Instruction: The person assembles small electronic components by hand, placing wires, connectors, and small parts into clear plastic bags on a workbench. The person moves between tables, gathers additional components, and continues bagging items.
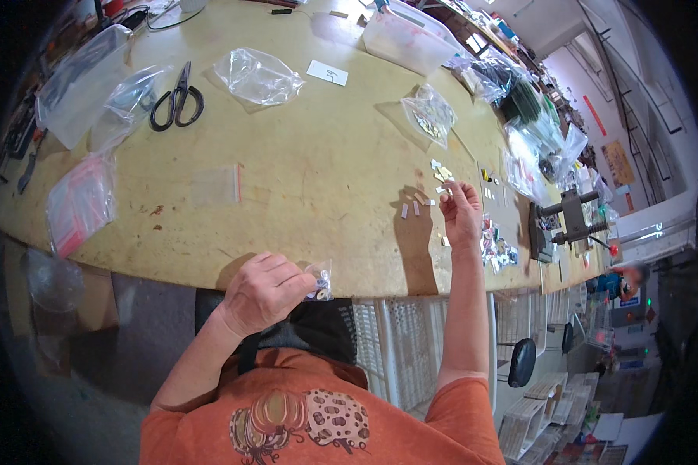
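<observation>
At the table's near edge, my left hand [265, 288] is closed on a small clear plastic bag [324, 277] with small whitish and dark parts in it. Farther out to the right, my right hand [462, 215] has its fingertips pinched together. A pale speck shows at those fingertips, too small to name. Just beyond them lies a loose group of small pale pieces [437, 167]. A few flat whitish pieces [416, 208] lie to the left of this hand. Beside my right wrist is a pile of small mixed-colour parts [498, 244].
Black-handled scissors [180, 101], an empty clear bag [257, 76] and a white card [327, 73] lie farther back. A flat zip bag [219, 186] rests mid-table. A bag of small pieces [429, 115] and a translucent bin [411, 37] stand beyond. A metal hand press [562, 225] is at right.
</observation>
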`<action>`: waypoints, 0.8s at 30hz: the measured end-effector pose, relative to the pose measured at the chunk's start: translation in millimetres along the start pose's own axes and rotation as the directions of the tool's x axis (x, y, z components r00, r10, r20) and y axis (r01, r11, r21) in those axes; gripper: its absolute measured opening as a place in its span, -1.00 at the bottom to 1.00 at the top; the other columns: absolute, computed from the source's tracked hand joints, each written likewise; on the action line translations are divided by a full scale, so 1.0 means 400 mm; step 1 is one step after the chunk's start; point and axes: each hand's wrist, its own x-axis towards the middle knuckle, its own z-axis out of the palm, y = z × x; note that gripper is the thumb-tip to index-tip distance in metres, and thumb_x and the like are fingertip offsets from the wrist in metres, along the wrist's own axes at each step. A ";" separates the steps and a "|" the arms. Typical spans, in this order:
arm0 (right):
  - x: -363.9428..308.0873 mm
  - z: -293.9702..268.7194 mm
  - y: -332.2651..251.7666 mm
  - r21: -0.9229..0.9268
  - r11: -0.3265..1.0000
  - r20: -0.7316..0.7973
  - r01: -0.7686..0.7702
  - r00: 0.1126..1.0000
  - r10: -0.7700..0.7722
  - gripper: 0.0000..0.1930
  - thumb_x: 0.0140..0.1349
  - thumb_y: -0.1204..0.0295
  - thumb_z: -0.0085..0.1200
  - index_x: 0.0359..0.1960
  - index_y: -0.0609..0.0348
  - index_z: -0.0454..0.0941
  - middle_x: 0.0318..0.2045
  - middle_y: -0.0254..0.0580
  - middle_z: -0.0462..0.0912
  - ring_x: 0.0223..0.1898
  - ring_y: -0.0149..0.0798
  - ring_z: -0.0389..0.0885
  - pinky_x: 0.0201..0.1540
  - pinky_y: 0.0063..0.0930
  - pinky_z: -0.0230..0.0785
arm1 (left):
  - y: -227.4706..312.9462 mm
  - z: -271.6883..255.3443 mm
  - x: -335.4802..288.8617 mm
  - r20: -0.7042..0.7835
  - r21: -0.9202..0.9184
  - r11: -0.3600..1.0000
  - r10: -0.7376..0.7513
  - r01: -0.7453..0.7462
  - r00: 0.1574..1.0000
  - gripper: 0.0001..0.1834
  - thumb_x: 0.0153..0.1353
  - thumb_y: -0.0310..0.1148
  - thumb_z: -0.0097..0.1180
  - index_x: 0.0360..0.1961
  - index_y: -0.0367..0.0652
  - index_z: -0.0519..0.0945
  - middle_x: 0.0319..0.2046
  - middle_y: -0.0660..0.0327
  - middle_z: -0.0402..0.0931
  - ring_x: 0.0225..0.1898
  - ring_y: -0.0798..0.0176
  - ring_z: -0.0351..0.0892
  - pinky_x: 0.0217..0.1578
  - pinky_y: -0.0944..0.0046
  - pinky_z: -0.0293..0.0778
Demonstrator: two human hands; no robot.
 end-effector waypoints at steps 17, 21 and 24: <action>-0.073 0.101 0.033 -0.884 0.468 0.065 -0.016 0.985 0.157 -0.79 0.16 0.39 0.24 -0.37 0.31 0.56 -0.50 -0.17 0.64 -0.60 -0.38 0.57 -0.50 -0.43 0.41 | -0.004 0.001 -0.006 0.012 0.005 1.000 -0.006 0.006 1.000 -0.82 -0.06 -0.44 0.34 -0.42 -0.08 0.57 -0.53 0.29 0.51 -0.49 0.18 0.49 -0.43 0.22 0.39; -0.057 0.116 0.027 -0.918 0.375 0.190 0.126 0.972 0.137 -0.82 0.13 0.42 0.24 -0.40 0.29 0.56 -0.51 -0.12 0.63 -0.55 -0.33 0.59 -0.47 -0.39 0.41 | -0.005 0.003 -0.007 0.007 0.005 1.000 -0.012 0.012 1.000 -0.82 -0.06 -0.44 0.34 -0.42 -0.09 0.57 -0.53 0.29 0.52 -0.48 0.18 0.50 -0.42 0.20 0.40; -0.064 0.128 0.032 -0.909 0.343 0.292 0.239 0.950 0.113 -0.85 0.12 0.46 0.23 -0.39 0.30 0.56 -0.51 -0.12 0.62 -0.47 -0.34 0.60 -0.41 -0.42 0.42 | -0.006 0.001 -0.005 -0.009 -0.010 1.000 -0.013 0.013 1.000 -0.83 -0.05 -0.45 0.33 -0.43 -0.09 0.58 -0.53 0.28 0.51 -0.47 0.18 0.51 -0.40 0.20 0.42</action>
